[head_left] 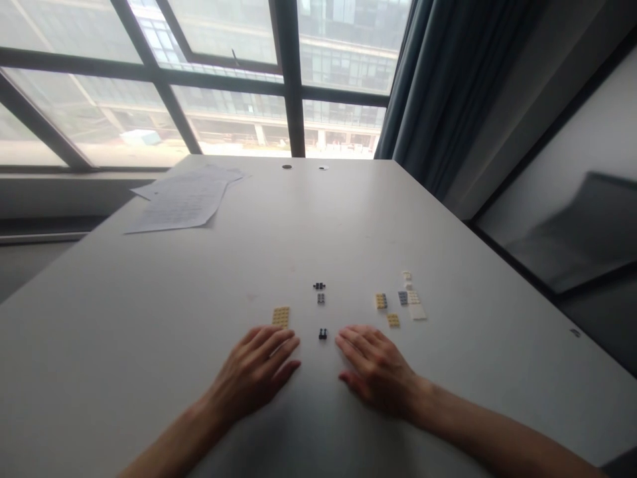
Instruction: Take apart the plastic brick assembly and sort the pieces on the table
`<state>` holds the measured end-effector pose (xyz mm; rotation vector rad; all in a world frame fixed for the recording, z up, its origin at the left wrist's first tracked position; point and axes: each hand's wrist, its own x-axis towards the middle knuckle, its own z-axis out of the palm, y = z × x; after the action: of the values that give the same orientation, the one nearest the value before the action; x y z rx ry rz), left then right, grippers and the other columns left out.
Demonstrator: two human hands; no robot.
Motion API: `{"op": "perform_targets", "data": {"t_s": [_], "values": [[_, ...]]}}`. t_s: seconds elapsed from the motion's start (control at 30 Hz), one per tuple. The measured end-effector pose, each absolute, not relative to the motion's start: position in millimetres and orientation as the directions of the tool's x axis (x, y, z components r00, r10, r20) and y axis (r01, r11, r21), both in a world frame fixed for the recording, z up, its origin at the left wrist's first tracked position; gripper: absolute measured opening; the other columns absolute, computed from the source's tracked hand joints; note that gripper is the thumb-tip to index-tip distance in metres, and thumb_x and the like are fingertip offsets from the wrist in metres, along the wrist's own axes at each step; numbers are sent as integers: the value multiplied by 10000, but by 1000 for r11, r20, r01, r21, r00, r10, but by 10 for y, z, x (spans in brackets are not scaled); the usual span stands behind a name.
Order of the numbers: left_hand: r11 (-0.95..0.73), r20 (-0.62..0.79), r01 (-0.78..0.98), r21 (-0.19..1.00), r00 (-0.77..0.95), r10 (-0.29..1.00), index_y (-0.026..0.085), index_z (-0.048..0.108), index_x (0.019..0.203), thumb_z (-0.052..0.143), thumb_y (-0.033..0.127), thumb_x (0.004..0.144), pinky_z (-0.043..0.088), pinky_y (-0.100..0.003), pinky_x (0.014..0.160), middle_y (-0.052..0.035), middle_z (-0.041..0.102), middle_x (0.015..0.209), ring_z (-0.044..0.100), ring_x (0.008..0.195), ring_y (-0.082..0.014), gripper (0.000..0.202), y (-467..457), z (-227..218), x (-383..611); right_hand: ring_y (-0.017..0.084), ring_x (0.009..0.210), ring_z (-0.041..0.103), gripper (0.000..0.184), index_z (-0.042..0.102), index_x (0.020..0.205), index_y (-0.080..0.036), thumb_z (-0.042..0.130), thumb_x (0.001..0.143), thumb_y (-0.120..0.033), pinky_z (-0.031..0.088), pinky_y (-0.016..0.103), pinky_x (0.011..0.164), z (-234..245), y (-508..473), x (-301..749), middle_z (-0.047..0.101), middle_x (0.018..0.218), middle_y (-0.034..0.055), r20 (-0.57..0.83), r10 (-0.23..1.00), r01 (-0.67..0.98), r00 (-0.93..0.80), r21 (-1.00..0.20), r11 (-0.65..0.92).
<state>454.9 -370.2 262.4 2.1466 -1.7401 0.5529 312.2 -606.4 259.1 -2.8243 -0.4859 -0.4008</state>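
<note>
My left hand [259,368] lies flat on the white table with its fingers stretched out, holding nothing. Just beyond its fingertips is a tan studded building-block plate [281,316], its near edge close to the fingers. My right hand [375,365] rests palm down, thumb apart from the fingers, also holding nothing. Between the two hands, touching neither, sits a small black block piece [323,334]. Farther out in line with it are a grey studded piece [321,299] and a black piece with side pins [319,286].
Right of centre lie a tan and grey block [381,301], a tan plate [393,320], a dark grey piece [403,298] and several white pieces [414,298]. Printed papers [182,202] lie at the far left of the table [318,226]. Windows and a dark curtain [448,86] stand beyond.
</note>
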Motion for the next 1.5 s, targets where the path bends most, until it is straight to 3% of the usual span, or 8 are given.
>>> {"op": "perform_targets", "data": {"t_s": [0.07,0.2,0.3,0.53,0.67,0.83,0.97,1.5], "values": [[-264,431,-964,2,239,-870,190,535,1225,561,338,881,441,-392,926,-107,620,1188,561,1090,-249,376,-3545,2618,4690,281,1196,472,496,485,1313,-93,511,893,-356,381,439,1026,2598,-5866,3262,550,1291,161,288,277,342,917,-209,-916],[-236,253,-972,20,233,-939,178,280,1451,492,529,876,292,-440,1103,-132,370,1471,331,1358,-287,707,-3437,2571,4854,280,1199,462,487,498,1296,-101,535,881,-351,357,432,1032,2576,-5729,3362,560,1275,158,273,262,324,926,-212,-922],[-210,165,-975,68,219,-962,174,137,1491,451,572,876,235,-452,1129,-141,273,1513,271,1390,-286,797,-3467,2501,4895,259,1206,459,449,505,1288,-124,515,896,-343,349,417,1036,2572,-5822,3260,568,1274,136,266,266,327,926,-219,-919],[-138,84,-981,134,150,-985,160,33,1496,416,628,864,182,-472,1144,-150,181,1532,217,1406,-299,875,-3698,2465,4610,259,1182,495,357,562,1230,-156,505,908,-299,382,430,1000,2520,-6387,2597,612,1224,106,321,191,253,928,-165,-953],[-76,33,-979,189,84,-996,146,26,1495,362,679,852,141,-482,1152,-152,137,1540,153,1422,-299,900,-4075,2503,4306,252,1150,521,353,557,1244,-159,508,905,-247,397,424,962,2473,-6729,2319,621,1215,101,344,107,148,933,-95,-984],[-79,51,-971,225,93,-994,97,144,1480,299,700,857,133,-495,1148,-182,166,1531,137,1424,-305,880,-4706,2505,4228,257,1153,518,342,577,1230,-154,483,911,-236,380,427,966,2517,-6929,2471,628,1204,106,345,23,49,938,-65,-997],[-146,45,-960,237,161,-986,61,205,1461,275,707,858,125,-511,1144,-202,164,1526,135,1422,-319,888,-5017,2493,4303,248,1168,506,335,591,1220,-168,479,915,-247,359,418,987,2551,-6982,2712,627,1210,100,357,10,32,934,-57,-998],[-170,122,-963,208,198,-973,112,135,1486,270,698,866,96,-461,1165,-133,121,1551,97,1434,-284,864,-5104,2523,4355,256,1228,461,368,540,1265,-146,487,925,-275,326,431,1018,2480,-7112,2750,561,1299,119,433,-3,14,901,-35,-999]]}}
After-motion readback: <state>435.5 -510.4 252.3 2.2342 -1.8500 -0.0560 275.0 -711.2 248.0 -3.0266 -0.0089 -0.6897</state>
